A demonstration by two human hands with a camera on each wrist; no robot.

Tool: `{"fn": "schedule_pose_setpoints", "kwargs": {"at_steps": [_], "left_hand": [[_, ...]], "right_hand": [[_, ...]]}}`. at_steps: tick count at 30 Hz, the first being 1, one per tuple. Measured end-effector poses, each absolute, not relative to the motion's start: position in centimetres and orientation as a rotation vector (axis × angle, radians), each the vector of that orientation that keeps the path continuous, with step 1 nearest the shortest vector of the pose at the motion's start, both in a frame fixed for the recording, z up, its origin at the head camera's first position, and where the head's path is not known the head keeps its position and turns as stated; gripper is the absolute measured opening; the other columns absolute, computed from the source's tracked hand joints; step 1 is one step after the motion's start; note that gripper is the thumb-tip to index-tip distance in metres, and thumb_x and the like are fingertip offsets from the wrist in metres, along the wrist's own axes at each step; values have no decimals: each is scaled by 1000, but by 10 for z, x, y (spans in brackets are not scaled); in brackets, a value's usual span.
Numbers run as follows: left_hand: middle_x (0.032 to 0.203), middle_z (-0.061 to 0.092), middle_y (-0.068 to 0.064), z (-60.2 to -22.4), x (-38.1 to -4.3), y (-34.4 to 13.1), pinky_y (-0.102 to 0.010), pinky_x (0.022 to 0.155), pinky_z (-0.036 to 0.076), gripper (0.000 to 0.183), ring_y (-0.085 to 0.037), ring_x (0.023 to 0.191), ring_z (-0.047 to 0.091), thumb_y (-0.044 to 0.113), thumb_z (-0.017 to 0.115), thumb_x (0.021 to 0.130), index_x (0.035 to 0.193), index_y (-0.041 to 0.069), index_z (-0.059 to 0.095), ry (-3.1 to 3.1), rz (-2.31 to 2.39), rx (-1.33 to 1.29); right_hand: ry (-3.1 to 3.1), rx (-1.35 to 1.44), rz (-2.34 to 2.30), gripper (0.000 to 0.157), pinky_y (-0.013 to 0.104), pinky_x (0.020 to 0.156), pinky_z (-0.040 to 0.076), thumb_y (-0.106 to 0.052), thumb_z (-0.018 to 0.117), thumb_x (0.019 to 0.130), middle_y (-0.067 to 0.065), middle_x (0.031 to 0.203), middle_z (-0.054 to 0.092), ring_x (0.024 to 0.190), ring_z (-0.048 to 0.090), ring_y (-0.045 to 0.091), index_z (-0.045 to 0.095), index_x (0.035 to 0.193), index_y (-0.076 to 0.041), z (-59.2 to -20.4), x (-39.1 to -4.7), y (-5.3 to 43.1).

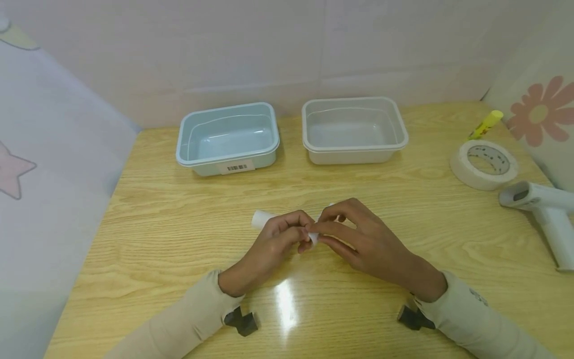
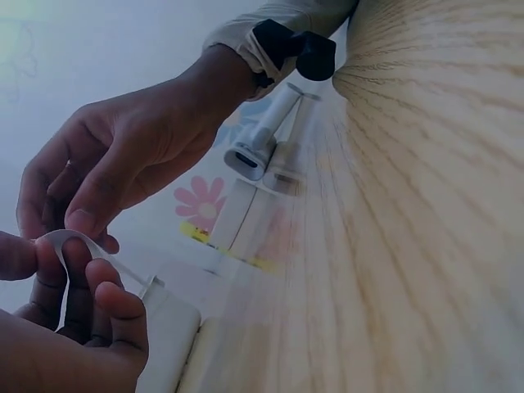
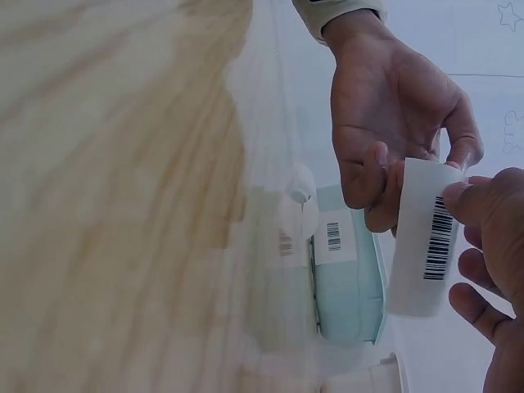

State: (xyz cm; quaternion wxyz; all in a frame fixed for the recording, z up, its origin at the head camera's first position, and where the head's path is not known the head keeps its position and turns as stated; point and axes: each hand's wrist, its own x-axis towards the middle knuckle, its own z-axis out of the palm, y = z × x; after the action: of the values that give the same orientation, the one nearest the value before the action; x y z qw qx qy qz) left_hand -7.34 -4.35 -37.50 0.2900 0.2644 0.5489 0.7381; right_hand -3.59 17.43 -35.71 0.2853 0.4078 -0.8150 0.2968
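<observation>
A white barcode label [image 3: 422,246] is held up between both hands above the table, bent into a curve. My left hand [image 1: 273,242] pinches one edge of it between thumb and fingers. From the other side my right hand [image 1: 372,239] grips it by thumb and fingertips, its remaining fingers loosely bent. In the left wrist view the label [image 2: 65,236] arches over the left fingertips. Partly hidden behind the left hand, a small white roll [image 1: 261,219] lies on the table.
A light blue tray [image 1: 228,162] with a barcode label on its front stands at the back, beside a whitish tray [image 1: 354,155]. Over to the right are a yellow glue stick [image 1: 486,124], a roll of white tape [image 1: 464,172] and a white handheld scanner [image 1: 549,214].
</observation>
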Motion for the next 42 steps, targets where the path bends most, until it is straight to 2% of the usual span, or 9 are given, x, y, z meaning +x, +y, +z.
{"fn": "schedule_pose_setpoints", "kwargs": {"at_steps": [5,11,18,21,26,37,40,42], "left_hand": [[94,58,-10,-375,-75,-44,-32,72,47,13,-22,81,52,6,47,93,88,-3,56,1439,1985,666],[98,58,-14,-376,-78,-46,-39,77,53,14,-24,85,57,4,46,93,87,-5,54,1437,1982,664],[102,60,-14,-376,-80,-46,-38,88,51,15,-24,93,59,2,47,92,83,-10,48,1477,1953,595],[105,62,-14,-375,-81,-46,-39,91,50,14,-25,98,59,3,48,91,82,-8,51,1509,1927,565],[105,65,-14,-374,-82,-47,-38,89,50,10,-25,96,60,2,49,87,81,3,57,1558,1896,503],[106,65,-14,-375,-85,-49,-37,83,50,9,-27,90,61,3,49,85,79,1,56,1694,1785,440],[110,63,-15,-376,-85,-49,-35,74,52,10,-27,82,61,3,49,88,80,0,56,1712,1742,425],[102,65,-16,-375,-85,-49,-33,67,52,12,-27,75,61,4,50,91,84,0,58,1727,1708,430]], "right_hand": [[-2176,1082,789,16,34,88,48,-24,61,103,8,115,61,103,59,25,71,106,-12,-355,-36,174],[-2122,1144,835,16,33,100,43,-19,59,104,11,116,63,109,58,30,67,99,-6,-352,-37,177],[-2019,1254,845,14,35,100,46,-11,57,104,11,107,66,105,62,33,67,99,-1,-348,-39,180],[-1992,1270,874,14,34,98,47,-10,57,103,10,105,65,101,62,32,66,99,0,-348,-39,180],[-1955,1272,895,13,33,91,50,-7,55,103,12,104,64,96,62,28,66,100,0,-347,-37,180],[-1804,1254,928,12,32,83,52,-1,54,101,15,98,64,87,61,29,64,96,1,-341,-31,178],[-1741,1249,1027,12,30,83,52,-1,55,101,17,94,64,87,60,29,63,93,4,-338,-30,177],[-1706,1227,1114,12,28,83,52,-2,56,101,18,93,64,87,60,28,63,94,6,-337,-29,177]]}}
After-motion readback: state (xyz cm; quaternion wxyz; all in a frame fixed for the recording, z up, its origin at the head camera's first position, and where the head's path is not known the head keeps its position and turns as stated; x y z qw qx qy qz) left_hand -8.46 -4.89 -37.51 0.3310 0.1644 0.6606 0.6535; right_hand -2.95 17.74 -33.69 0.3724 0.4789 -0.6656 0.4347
